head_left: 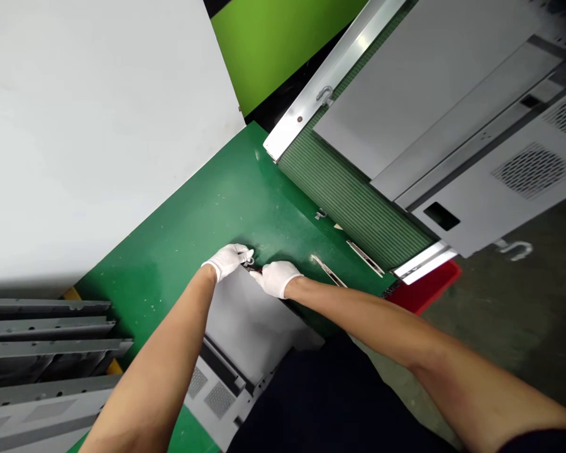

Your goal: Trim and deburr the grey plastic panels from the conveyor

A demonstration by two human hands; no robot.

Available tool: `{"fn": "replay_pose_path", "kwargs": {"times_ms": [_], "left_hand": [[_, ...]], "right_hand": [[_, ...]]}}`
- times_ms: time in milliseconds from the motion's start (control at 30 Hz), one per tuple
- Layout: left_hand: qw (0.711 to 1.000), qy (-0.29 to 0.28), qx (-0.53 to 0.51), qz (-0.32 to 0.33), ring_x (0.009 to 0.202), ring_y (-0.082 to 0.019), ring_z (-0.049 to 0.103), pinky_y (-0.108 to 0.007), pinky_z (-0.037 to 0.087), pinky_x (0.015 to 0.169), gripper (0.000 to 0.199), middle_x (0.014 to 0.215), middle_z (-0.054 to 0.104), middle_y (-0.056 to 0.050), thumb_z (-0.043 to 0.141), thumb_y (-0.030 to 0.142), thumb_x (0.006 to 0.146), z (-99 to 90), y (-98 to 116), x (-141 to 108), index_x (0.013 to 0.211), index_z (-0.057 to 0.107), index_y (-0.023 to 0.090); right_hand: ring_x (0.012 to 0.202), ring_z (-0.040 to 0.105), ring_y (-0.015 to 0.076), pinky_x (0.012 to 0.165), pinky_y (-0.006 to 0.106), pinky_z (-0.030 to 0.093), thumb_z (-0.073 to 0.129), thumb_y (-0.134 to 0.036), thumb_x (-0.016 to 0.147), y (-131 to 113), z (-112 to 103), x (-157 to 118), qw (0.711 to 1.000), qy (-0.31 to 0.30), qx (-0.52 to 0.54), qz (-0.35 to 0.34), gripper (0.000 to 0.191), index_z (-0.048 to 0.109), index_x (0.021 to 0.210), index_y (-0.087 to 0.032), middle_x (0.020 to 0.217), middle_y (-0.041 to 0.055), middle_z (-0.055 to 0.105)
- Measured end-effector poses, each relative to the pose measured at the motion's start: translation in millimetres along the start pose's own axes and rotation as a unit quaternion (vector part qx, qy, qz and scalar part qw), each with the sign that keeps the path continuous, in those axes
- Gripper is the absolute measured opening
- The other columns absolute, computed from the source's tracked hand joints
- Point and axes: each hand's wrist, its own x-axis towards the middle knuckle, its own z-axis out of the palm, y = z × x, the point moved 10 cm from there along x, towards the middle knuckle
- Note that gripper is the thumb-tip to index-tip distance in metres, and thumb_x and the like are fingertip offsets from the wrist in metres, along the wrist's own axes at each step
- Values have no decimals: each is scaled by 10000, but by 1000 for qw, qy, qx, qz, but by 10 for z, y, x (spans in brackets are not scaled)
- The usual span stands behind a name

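Observation:
Both my hands wear white work gloves and meet over the near edge of a grey sheet-metal panel (249,321) lying on a green bench mat (207,214). My left hand (226,261) pinches a small metal hook clip (249,257). My right hand (276,278) grips a small red-and-dark tool (256,268), mostly hidden by my fingers, so its exact kind is unclear. The tool's tip is close to the clip. Two slim metal strips (327,270) lie on the mat to the right of my right hand.
A large grey metal cabinet panel (434,107) with a pleated green filter (353,201) overhangs the mat at upper right. A white board (89,126) fills the left. Grey metal profiles (42,333) are stacked lower left. A red bin (424,286) sits beyond the mat, on a concrete floor (509,308).

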Motion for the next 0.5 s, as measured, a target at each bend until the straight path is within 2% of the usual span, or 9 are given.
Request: {"fn": "replay_pose_path", "kwargs": {"times_ms": [167,367,500], "left_hand": [[1000,2,-9,-10,695,-171,548,-313,438,708,540,780,684,-61,623,697,755,-1,-68,48,762,671,159],[1000,1,-20,-11,661,-168,520,-318,425,693,537,712,654,-47,654,702,710,10,19,19,702,642,165],[999,8,-29,-11,678,-175,538,-320,429,699,534,740,676,-61,651,701,711,-5,16,28,705,648,167]], "right_hand": [[969,703,345,855,449,501,233,-667,973,31,-38,64,1000,7,-14,-15,761,740,1009,-101,1003,243,735],[969,711,330,795,412,528,217,-707,955,102,-9,33,999,21,8,29,765,704,1099,-135,1022,199,741],[961,715,318,774,394,529,197,-694,960,122,28,34,998,10,34,49,738,704,1079,-170,1031,179,745]]}}
